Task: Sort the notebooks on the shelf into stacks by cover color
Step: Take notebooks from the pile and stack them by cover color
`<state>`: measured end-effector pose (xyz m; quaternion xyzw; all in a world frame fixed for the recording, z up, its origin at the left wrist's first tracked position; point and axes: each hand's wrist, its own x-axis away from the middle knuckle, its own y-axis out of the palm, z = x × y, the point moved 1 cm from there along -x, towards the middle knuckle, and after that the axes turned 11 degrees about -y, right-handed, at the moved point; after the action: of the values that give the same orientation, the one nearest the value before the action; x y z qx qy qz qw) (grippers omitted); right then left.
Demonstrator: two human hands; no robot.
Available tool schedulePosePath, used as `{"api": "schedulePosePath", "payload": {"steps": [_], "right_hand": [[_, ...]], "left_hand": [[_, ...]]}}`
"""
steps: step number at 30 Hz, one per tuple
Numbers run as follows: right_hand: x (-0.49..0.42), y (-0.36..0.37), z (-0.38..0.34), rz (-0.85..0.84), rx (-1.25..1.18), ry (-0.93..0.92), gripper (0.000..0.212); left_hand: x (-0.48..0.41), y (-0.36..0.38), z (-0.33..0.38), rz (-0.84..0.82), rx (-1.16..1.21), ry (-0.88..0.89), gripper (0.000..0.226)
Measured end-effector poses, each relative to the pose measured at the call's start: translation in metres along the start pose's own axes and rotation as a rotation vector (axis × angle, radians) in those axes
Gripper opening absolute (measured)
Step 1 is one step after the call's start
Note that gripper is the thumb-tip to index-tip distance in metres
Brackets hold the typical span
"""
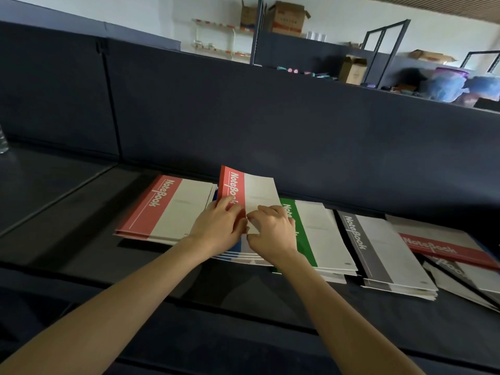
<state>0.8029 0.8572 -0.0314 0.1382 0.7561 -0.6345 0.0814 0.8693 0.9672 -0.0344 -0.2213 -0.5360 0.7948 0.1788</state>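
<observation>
"Holding what, those two hands?"

"One red notebook (254, 193). The left hand (219, 226) grips its red band at the near edge. The right hand (273, 231) pinches the white part just beside it. Neither hand is loose."

"Where is it?"

"Lifted and tilted, far end up, over the blue stack (237, 250). That puts it between the red stack (173, 209) and the green stack (307, 244). The hands hide its near edge, so I cannot tell whether it touches the blue covers."

"Which step, then?"

"A carry, I'd judge: a red cover on its way to its own colour."

"And the next move?"

"Swing it left and lay it flat on the red stack, band to the left like the cover beneath, edges squared. It looks thin and likely to flex, so both hands should stay on it until it lies down. Lift it clear first, or the top blue cover may drag along."

"Much left to do?"

"Some, I think. Past the grey stack (378, 253), the pile (438, 247) at the shelf's (81, 212) right end is mixed, with a red one lying crosswise on top."
</observation>
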Motion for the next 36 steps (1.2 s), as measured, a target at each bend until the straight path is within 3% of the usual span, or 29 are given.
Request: {"api": "schedulePosePath", "payload": {"steps": [14,17,20,29,36], "right_hand": [[-0.054,0.038,-0.114,-0.14,-0.09,-0.02,0.04],[-0.059,0.05,-0.135,-0.081,-0.11,0.054,0.038],[-0.059,0.058,-0.15,-0.149,-0.023,0.128,0.035],[-0.052,0.061,-0.155,-0.144,0.017,0.234,0.03],[-0.024,0.031,-0.129,-0.083,0.061,0.335,0.037]], "left_hand": [[-0.003,-0.046,-0.132,-0.044,-0.032,-0.007,0.043],[-0.001,-0.044,-0.157,-0.094,-0.007,0.011,0.039],[0.001,-0.038,-0.17,-0.151,-0.052,0.037,0.04],[-0.003,-0.039,-0.17,-0.138,-0.119,0.09,0.041],[-0.009,-0.036,-0.122,-0.122,-0.099,0.245,0.046]]}}
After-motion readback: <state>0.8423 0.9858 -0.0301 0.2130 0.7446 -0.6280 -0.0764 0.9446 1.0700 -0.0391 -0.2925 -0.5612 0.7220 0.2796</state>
